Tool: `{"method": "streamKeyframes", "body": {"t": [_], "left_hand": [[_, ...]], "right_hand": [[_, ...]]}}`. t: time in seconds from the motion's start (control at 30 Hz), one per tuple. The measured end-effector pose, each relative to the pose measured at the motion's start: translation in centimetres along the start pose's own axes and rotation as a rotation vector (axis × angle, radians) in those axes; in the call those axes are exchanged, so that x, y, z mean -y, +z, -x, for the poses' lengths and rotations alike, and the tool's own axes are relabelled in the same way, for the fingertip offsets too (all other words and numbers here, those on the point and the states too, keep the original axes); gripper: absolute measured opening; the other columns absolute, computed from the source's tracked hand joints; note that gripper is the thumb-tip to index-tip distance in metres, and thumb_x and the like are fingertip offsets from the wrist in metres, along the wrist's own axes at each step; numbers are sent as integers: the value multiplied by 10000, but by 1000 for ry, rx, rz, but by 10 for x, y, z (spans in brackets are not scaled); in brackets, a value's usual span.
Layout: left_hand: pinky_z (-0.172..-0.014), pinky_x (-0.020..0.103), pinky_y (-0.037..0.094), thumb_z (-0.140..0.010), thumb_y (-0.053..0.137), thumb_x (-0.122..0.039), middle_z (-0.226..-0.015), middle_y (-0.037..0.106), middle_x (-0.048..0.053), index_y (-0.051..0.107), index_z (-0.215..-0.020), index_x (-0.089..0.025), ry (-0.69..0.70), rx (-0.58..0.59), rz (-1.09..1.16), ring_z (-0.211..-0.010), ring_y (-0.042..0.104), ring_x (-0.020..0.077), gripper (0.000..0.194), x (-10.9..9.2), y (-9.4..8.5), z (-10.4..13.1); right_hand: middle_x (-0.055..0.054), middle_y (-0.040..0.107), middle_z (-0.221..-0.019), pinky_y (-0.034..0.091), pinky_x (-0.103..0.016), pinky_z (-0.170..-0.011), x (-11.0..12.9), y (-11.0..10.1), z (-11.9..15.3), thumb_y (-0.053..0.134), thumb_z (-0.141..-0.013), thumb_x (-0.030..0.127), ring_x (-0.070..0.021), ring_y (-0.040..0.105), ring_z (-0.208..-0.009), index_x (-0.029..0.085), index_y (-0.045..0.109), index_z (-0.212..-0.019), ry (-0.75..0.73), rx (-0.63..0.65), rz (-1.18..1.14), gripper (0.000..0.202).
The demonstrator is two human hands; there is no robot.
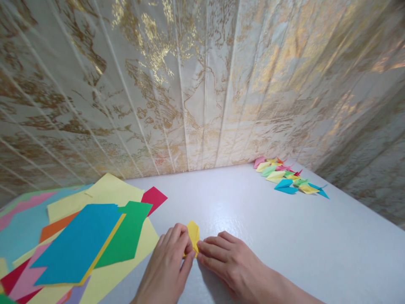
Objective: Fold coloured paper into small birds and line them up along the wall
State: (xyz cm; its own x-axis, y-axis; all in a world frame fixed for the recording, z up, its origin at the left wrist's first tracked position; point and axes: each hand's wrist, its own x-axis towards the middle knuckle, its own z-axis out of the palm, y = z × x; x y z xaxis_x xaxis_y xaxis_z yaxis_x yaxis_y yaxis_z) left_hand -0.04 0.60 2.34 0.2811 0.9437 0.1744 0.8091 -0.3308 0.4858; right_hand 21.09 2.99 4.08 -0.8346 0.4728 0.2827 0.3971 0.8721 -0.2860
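A small piece of folded yellow paper (193,233) lies on the white table between my two hands, its top pointing away from me. My left hand (172,257) is closed on the paper's left side, with thumb and index finger pinched at its lower edge. On the other side, the fingertips of my right hand (229,259) press together against the paper's lower right edge. Fingers cover part of the paper's lower end, so its folds there are hidden.
Sheets of coloured paper overlap at the left, a blue sheet (79,240) and a green sheet (126,240) on top. A red piece (155,199) sticks out behind them. Several folded paper figures (286,186) stand in rows at the back right. A gold-patterned curtain (190,105) hangs behind the table (300,245).
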Motion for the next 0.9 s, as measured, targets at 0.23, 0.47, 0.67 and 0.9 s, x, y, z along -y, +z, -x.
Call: {"method": "streamKeyframes", "body": {"t": [0.23,0.47,0.67,0.9], "left_hand": [[-721,400,433,-924,409,-159,-897,533,30,456,-804,-239,-24,-2,-18,-812,532,242,152,-2,3,-2],[-724,401,448,-906,440,-151,-862,514,1,426,-833,-245,-52,-70,40,-785,534,226,119,2,9,2],[-797,382,515,-933,370,-106,-1007,554,23,438,-1036,-257,3,-135,135,-924,589,213,194,25,7,12],[-819,280,532,-851,349,7,-1094,670,52,519,-1212,-222,274,-224,-208,-974,654,175,460,28,-9,22]], "right_hand": [[-116,701,-1173,434,-358,-903,3,-2,-1,483,-986,154,-226,626,-1062,144,564,-1258,-38,4,2,284],[-83,695,-1070,419,-346,-837,3,6,-3,530,-972,156,-205,611,-937,143,606,-1134,-21,24,57,179],[-80,689,-1120,396,-345,-816,4,9,-2,520,-971,173,-202,604,-976,163,594,-1167,-13,10,93,210],[-74,682,-1159,398,-342,-836,4,9,-2,550,-966,207,-211,599,-989,157,575,-1208,-18,28,88,248]]}}
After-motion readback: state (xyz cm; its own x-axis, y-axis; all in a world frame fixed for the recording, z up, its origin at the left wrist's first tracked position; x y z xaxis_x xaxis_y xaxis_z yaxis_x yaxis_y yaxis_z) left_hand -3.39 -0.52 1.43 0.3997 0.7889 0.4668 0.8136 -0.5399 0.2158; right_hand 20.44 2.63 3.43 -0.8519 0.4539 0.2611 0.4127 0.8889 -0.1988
